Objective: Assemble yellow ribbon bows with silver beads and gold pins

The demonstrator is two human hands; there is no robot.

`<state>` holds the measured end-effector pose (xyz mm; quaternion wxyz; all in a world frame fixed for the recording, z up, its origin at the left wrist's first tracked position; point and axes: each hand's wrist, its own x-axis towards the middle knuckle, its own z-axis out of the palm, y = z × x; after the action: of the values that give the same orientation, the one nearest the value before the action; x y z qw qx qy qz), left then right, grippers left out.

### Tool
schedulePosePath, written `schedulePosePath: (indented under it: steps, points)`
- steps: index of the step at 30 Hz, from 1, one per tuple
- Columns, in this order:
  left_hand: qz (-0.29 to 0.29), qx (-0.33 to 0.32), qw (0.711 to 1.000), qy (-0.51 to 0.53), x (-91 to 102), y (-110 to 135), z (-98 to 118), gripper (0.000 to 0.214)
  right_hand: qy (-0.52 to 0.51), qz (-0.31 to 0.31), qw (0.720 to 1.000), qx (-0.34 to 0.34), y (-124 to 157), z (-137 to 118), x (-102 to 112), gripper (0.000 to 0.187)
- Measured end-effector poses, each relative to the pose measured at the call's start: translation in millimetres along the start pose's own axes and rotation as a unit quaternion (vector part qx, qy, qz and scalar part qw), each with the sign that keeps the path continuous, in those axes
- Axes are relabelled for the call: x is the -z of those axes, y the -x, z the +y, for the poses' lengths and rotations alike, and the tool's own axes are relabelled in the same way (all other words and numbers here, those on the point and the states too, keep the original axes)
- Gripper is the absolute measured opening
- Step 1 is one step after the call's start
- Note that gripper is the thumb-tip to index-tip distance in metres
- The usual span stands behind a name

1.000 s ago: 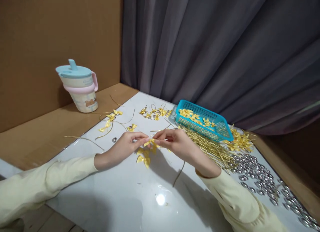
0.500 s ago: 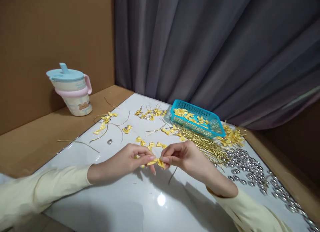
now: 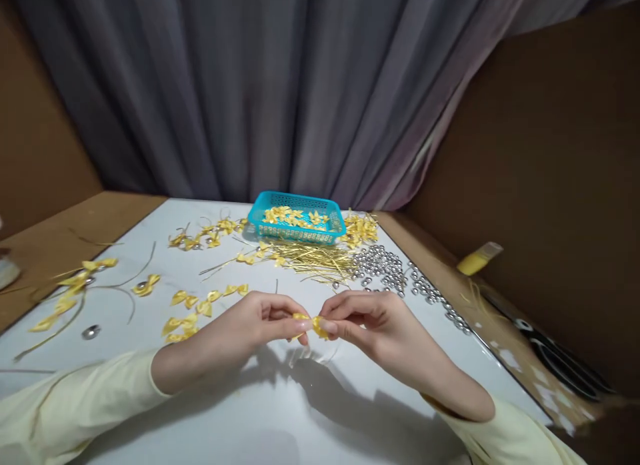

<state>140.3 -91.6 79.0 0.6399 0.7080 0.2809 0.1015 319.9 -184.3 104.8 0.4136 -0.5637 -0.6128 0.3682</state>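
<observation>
Between both hands, above the white tabletop [image 3: 240, 411], is a small yellow ribbon bow [image 3: 319, 327]. My left hand [image 3: 267, 323] pinches its left side between thumb and fingers. Its right side is in the pinch of my right hand [image 3: 363, 321], and the fingertips cover much of the bow. Several loose yellow bows [image 3: 204, 307] lie just beyond my left wrist. Behind the hands is a heap of gold wire ties [image 3: 315, 259]. Many silver oval beads [image 3: 380, 265] are spread to the right of it.
A blue basket [image 3: 300, 237] with yellow bows stands at the back. More bows with wires and silver pieces [image 3: 75, 291] lie at the left. Black-handled scissors [image 3: 565, 361] and a yellow-and-clear object [image 3: 480, 258] rest along the right edge. A grey curtain [image 3: 270, 91] hangs behind.
The view has turned right, so the cup at the left is nearly out of sight and the scissors show. Both hands still pinch the bow, now closer together, with more of it covered.
</observation>
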Motion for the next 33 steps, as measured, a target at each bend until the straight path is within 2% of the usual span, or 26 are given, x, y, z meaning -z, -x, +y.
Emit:
schedulePosePath:
  steps: [3, 7, 11, 14, 17, 23, 28, 33]
  points:
    - [0.004, 0.003, 1.000, -0.003, -11.5, -10, 6, 0.022, 0.037, 0.037, 0.998, 0.036, 7, 6, 14, 0.013]
    - [0.040, 0.009, 0.999, -0.011, -13.4, -16, 5, 0.026, 0.035, 0.111, 0.992, 0.048, 11, 14, 22, 0.015]
    - [0.044, 0.020, 0.999, 0.006, -7.4, -17, 1, 0.027, 0.064, 0.080, 0.992, 0.075, 15, 15, 20, 0.021]
    - [0.045, 0.029, 0.998, 0.036, -3.8, -17, 0, 0.026, 0.102, 0.059, 0.990, 0.083, 17, 13, 19, 0.019]
    - [0.054, 0.043, 0.996, 0.060, -2.2, -17, 1, 0.025, 0.119, 0.048, 0.989, 0.077, 17, 13, 18, 0.015]
    - [0.064, 0.081, 0.989, 0.108, -1.4, -16, 1, 0.024, 0.127, -0.002, 0.989, 0.073, 18, 22, 11, 0.021]
    - [0.036, 0.091, 0.985, 0.144, -0.3, -15, -2, 0.020, 0.142, -0.004, 0.989, 0.044, 16, 22, 4, 0.033]
    - [0.037, 0.095, 0.982, 0.161, -1.1, -15, -3, 0.018, 0.173, -0.036, 0.983, 0.046, 16, 23, 3, 0.035]
